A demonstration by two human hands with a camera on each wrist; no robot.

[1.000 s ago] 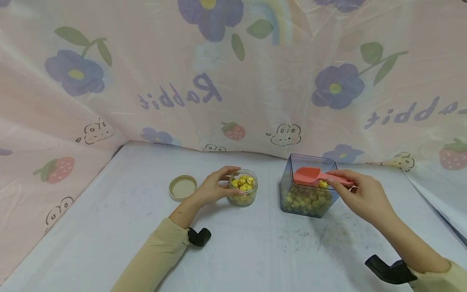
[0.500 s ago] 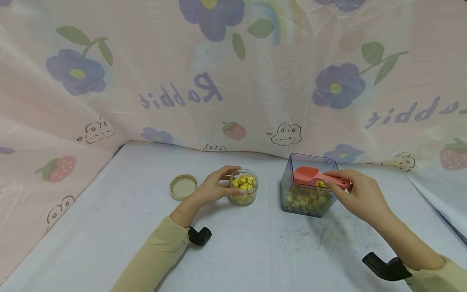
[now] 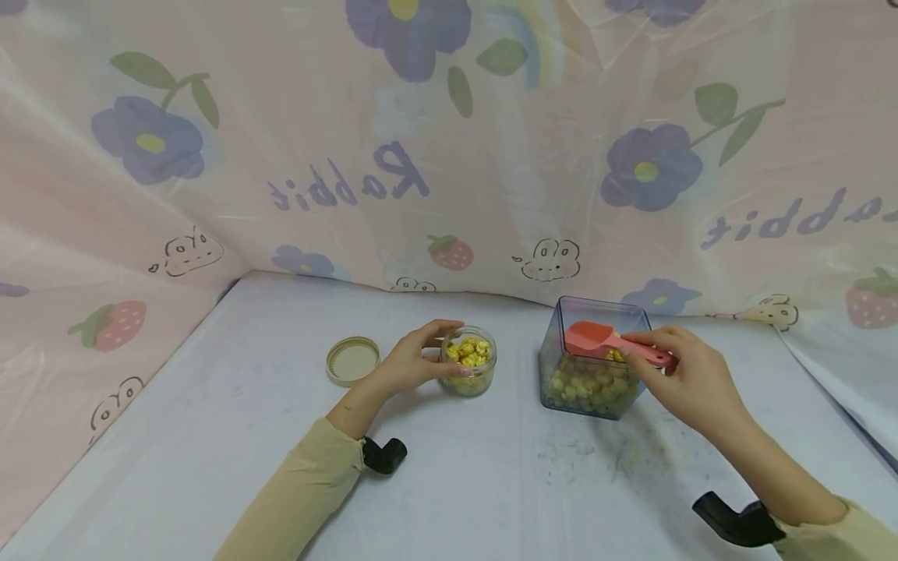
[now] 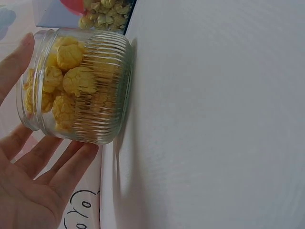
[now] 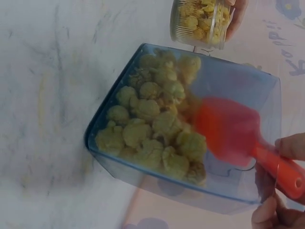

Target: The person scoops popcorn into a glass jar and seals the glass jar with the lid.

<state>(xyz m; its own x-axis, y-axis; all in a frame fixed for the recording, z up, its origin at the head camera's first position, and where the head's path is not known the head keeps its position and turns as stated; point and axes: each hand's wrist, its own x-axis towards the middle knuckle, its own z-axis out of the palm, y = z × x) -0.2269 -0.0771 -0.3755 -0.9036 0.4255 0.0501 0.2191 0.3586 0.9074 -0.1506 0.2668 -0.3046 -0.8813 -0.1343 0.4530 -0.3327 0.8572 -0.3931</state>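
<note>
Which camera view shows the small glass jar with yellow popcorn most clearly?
The left wrist view: the ribbed jar fills the frame, held by the left hand. The head view shows it small; the right wrist view shows only part at the top edge.

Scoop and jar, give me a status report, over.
Right hand pinches red scoop handle, bowl inside blue bin over popcorn. Left hand holds ribbed glass jar, nearly full. Lid lies off to the left. Nothing between bin and jar.
</note>
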